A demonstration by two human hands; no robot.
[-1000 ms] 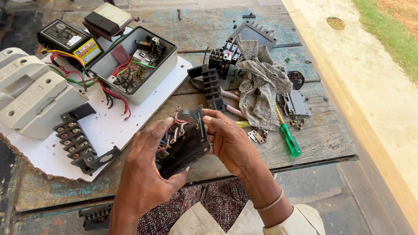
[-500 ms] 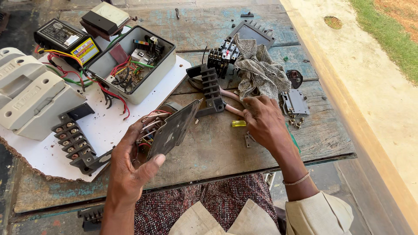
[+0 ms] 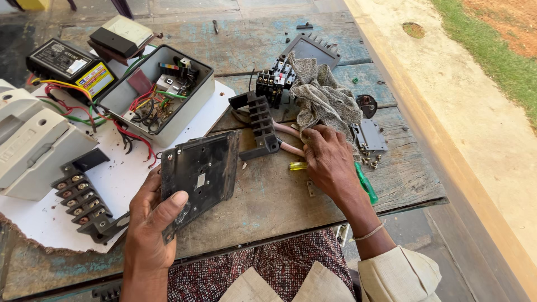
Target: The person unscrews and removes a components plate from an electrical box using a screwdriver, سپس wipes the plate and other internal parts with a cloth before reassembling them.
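Since half a second ago the right hand (image 3: 330, 162) has dropped from the far pile of parts to the tabletop, and the black plate (image 3: 198, 176) has turned so its flat back now faces the camera. A second ago both hands were closed around that plate near the table's near edge; now only the left hand (image 3: 151, 215) grips it, thumb across the lower corner and fingers behind, holding it tilted up off the wooden table (image 3: 268, 201), probably so the back can be looked over.

The right hand lies palm down with its fingers bent over a small screwdriver with a yellow handle (image 3: 297, 165); whether it actually grips the tool I cannot tell. Just right of the wrist lies a green-handled screwdriver (image 3: 366, 183), and pink-handled pliers (image 3: 288, 140) run under the fingers. A grey rag (image 3: 321, 98) is bunched beyond the hand, likely kept there for wiping.

At far left an open grey box (image 3: 159, 95) full of coloured wires sits on a white sheet (image 3: 120, 179), which seems to serve as a tidy base for loose pieces such as the black terminal strip (image 3: 84, 201).
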